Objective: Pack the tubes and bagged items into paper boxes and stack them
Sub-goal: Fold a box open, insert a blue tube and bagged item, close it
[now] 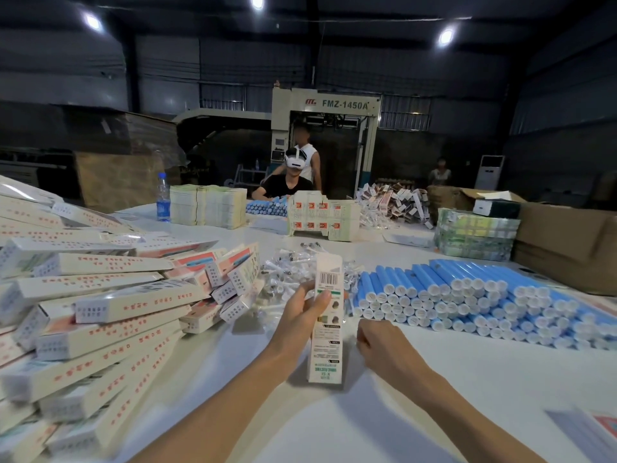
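My left hand (302,315) grips a long white paper box (327,332) upright over the white table (434,379), its top flap open near the barcode. Just right of the box's lower half, my right hand (379,342) is curled with fingers closed; whether it touches the box or holds anything I cannot tell. Blue tubes with white caps (467,295) lie stacked in rows to the right. Small clear bagged items (290,269) are heaped behind the box. A large pile of packed boxes (100,312) lies on the left.
Flat box blanks (208,208) and a blue water bottle (163,198) stand at the far side. Brown cartons (567,242) sit at the right. A seated person wearing a headset (287,182) works opposite, another stands behind. Flat printed sheets (597,432) lie near right.
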### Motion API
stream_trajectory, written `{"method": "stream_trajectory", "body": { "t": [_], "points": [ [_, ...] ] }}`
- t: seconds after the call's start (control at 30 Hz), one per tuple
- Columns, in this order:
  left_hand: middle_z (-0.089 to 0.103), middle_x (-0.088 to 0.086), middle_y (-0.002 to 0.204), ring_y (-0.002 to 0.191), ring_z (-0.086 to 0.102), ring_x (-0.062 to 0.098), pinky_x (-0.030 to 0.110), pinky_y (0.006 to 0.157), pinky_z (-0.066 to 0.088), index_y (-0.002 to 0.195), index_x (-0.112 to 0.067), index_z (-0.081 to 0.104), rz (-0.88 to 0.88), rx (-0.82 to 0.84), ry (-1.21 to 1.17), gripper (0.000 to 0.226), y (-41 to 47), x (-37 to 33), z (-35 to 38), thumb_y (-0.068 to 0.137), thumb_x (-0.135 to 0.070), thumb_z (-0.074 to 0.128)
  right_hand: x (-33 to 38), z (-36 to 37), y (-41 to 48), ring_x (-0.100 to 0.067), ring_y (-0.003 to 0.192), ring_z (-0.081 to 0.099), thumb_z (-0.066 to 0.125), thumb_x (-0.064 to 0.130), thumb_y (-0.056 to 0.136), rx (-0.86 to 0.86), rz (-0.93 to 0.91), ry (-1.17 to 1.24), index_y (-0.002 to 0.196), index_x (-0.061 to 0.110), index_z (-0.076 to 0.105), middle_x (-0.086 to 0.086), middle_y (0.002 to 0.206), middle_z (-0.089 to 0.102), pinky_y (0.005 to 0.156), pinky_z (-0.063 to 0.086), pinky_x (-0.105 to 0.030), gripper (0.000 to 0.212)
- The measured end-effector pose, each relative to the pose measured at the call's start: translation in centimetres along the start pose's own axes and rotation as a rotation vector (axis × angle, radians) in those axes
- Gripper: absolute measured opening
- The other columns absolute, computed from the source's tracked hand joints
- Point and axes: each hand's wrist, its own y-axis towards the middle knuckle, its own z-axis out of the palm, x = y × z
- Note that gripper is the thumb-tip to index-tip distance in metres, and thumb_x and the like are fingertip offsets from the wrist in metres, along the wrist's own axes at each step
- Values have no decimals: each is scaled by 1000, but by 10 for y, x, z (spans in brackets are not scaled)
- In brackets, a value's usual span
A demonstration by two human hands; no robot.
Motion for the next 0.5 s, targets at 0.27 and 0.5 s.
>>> {"method": "stream_trajectory", "body": {
  "t": [0.27, 0.5],
  "points": [
    [80, 6, 118, 106, 77, 21, 20, 77, 59, 138, -18, 60, -11, 97, -15, 38, -3, -2, 2, 103, -28, 70, -5, -87, 19, -6, 75, 69, 60, 20, 106, -446, 110, 790, 101, 19, 59, -1, 87, 71, 66, 53, -20, 5],
    [77, -2, 128, 116, 75, 20, 38, 95, 59, 131, -28, 71, 82, 91, 59, 52, 1, -3, 1, 84, -41, 87, 21, -139, 18, -17, 83, 73, 73, 13, 98, -598, -180, 1131, 134, 28, 51, -4, 92, 78, 79, 58, -22, 44]
  ]
}}
